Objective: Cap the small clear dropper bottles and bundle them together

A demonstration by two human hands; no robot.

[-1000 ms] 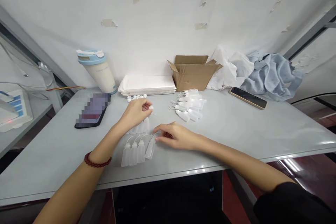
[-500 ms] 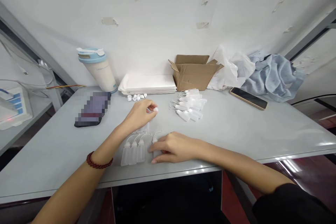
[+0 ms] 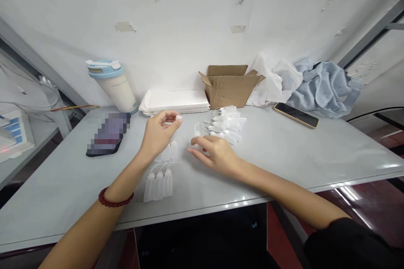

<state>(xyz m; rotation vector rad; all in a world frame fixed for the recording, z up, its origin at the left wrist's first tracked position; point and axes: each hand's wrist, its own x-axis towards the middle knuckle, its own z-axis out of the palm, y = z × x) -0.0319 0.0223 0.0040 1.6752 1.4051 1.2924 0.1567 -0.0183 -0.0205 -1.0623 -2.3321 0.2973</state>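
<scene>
Left hand (image 3: pixel 159 132): grip pinching white cap (image 3: pixel 179 118) | right hand (image 3: pixel 217 153): grip pinching clear bottle (image 3: pixel 197 129), part hidden by fingers, tilt unclear, just left of bottle pile (image 3: pixel 227 123) | three bottles (image 3: pixel 159 185) lined up near left on tabletop (image 3: pixel 284 147) | cardboard box (image 3: pixel 229 91) far

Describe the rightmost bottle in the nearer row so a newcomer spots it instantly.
On the grey table, look just right of the dark-red bracelet. Nearest the viewer lies a row of three small translucent bottles. The rightmost bottle is the only one there with a row-mate on its left and none on its right.
</scene>
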